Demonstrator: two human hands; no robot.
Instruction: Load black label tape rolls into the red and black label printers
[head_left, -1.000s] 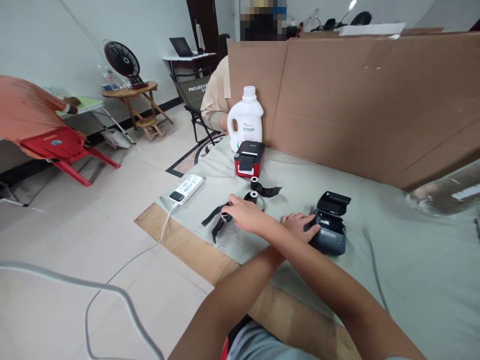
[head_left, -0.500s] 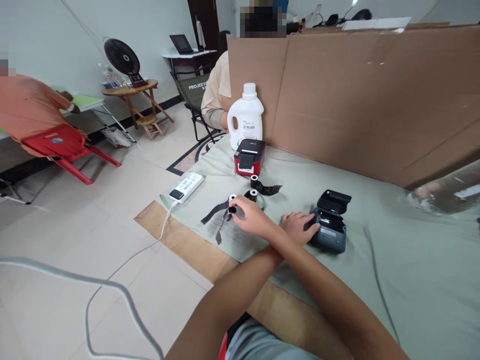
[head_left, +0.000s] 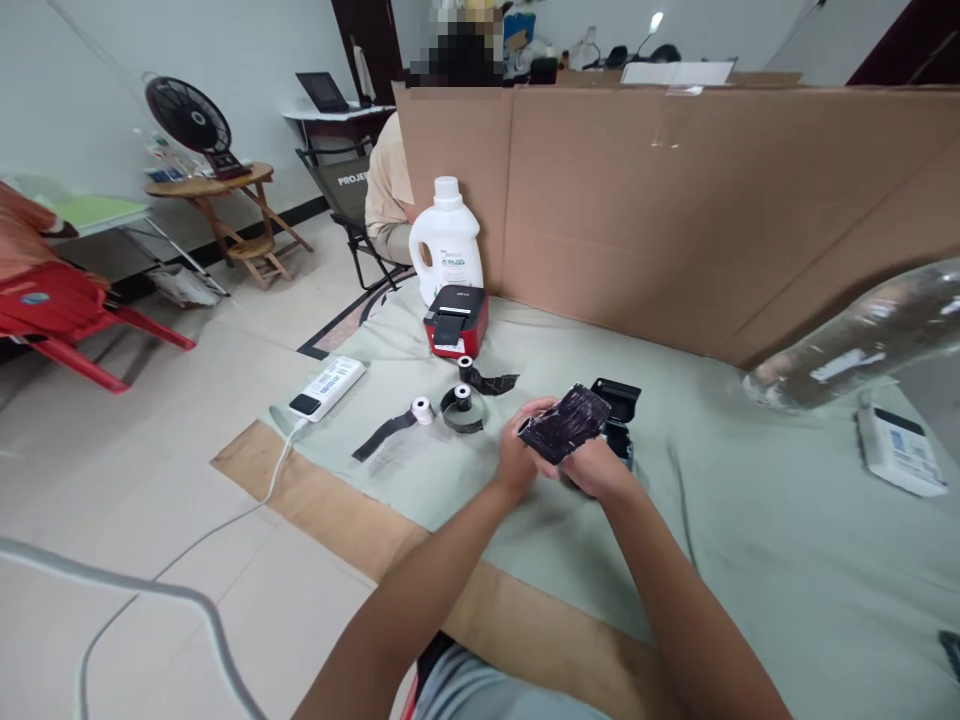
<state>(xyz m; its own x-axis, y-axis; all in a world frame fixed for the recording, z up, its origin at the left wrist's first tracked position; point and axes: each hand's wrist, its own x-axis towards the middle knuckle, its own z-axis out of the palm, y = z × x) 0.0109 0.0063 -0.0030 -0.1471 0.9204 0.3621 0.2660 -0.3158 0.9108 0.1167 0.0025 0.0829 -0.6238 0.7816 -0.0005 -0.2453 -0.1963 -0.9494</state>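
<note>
A dark, creased strip of paper, shiny and partly curled, is stretched between my hands above the table. Its left end is in the closed fingers of my left hand. On its lower right side, my right hand grips it. Whether a core or roll sits under the strip is hidden. Behind my right hand stands a small dark label printer with its lid raised, partly covered by the hand. To the left lie a white-cored paper roll with a dark tail and two black rolls with loose tails.
A red and black printer stands before a white detergent jug. Cardboard walls off the far side, with a person behind it. A white power bank-like device trails a cable; a similar one lies right, near a clear plastic bottle.
My arms have uncrossed. My right hand has lifted the dark strip from beside the rolls and moved right; my left hand has left the small printer and joined it. The view has turned right.
</note>
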